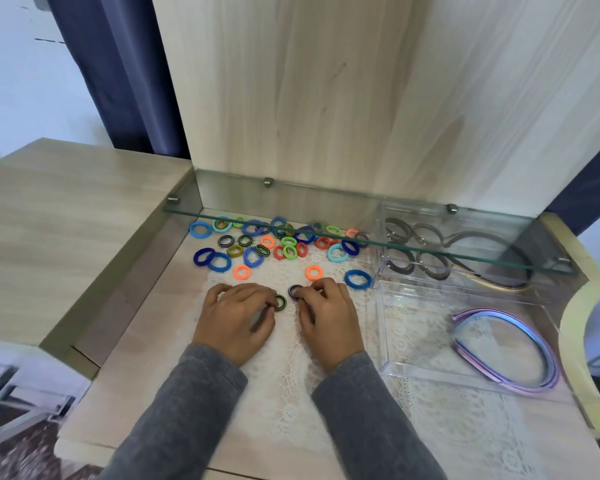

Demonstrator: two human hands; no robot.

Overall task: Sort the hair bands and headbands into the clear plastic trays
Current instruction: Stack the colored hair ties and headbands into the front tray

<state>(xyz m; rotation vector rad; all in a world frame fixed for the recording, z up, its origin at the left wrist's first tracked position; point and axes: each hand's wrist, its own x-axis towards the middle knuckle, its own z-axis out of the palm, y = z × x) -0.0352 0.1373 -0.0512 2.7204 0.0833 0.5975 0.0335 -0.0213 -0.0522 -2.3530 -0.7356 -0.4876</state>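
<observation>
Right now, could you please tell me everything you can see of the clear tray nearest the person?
The near clear tray is a shallow, rectangular, transparent container that looks like hard plastic. It sits flat on the lace mat, right of the right hand, in front of another clear tray. It holds lilac and blue headbands lying flat toward its right side. No hand touches it.
</observation>
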